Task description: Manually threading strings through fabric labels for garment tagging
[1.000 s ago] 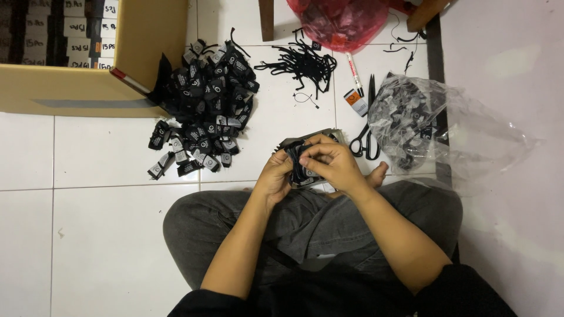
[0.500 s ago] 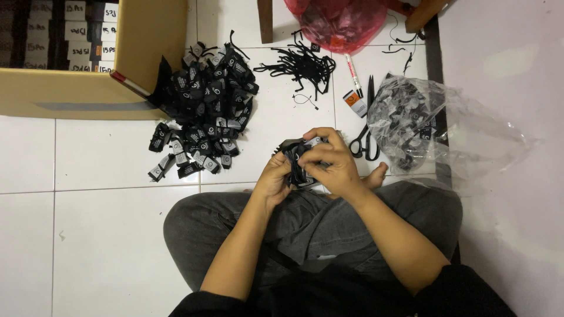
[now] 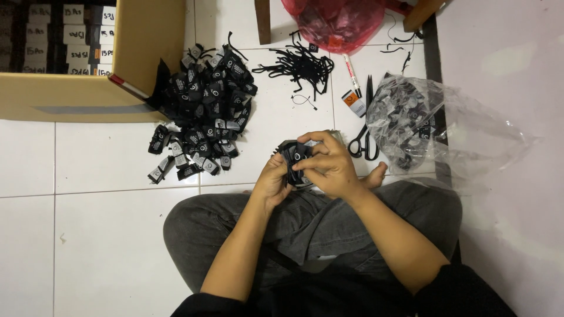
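1. While the person sits cross-legged on the floor (image 3: 106, 235), both hands meet above the lap, clamped on a small bundle of black tags (image 3: 296, 157)
2. Left hand (image 3: 272, 182) grips the bundle from below and the left side, fingers curled round it
3. Right hand (image 3: 329, 165) closes over the bundle from the right, thumb and fingertips pinching its top tag
4. Just right of the hands lie scissors (image 3: 361, 138), blades pointing away from the person
5. Beside the scissors sits a clear bag (image 3: 446, 132) holding more tags
6. Left of the hands, a pile of tags (image 3: 205, 123) spreads over the tiles, reaching a cardboard box (image 3: 76, 94)
7. Farther off lie loose black strings (image 3: 299, 64), with a red bag (image 3: 338, 20) beyond them
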